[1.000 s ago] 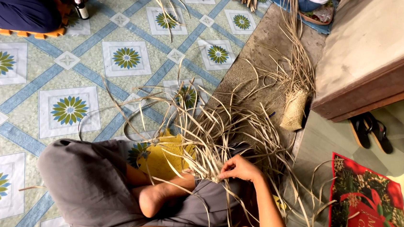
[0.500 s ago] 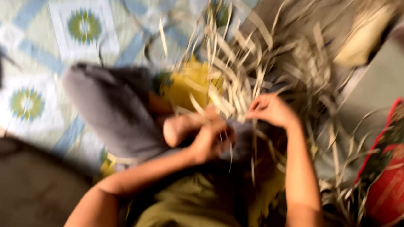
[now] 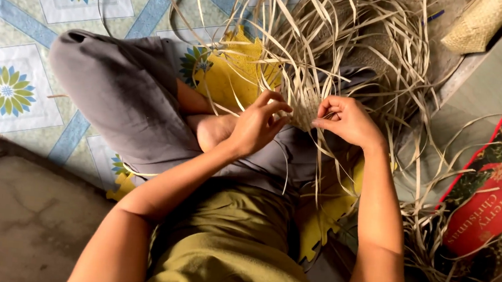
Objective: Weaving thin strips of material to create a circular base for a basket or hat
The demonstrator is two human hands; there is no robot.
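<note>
Hands right at the centre of things, both working the woven patch, a small pale plaited bit sitting just above the person's lap. Left hand is just left of the patch, fingers curled narrow, thumb and forefinger pinching a thin strip at the patch's edge. Right hand is just right of the patch, fingers bent in, tips pressed together on another strip that drops down past the wrist. The two hands sit close, w/ the patch between them.

Loose straw strips fan out above & to the right of the patch, long, dry, pale, crossing every which way. Yellow foam mat lies up-left of the patch, under the strips; more yellow shows below it beside the leg. Grey trouser knee is bent well left of the patch. Tiled floor, flower pattern, blue bands, lies further left. Red printed bag lies down-right of the patch, straw tangled over its lower edge. Small woven pouch sits far up-right.
</note>
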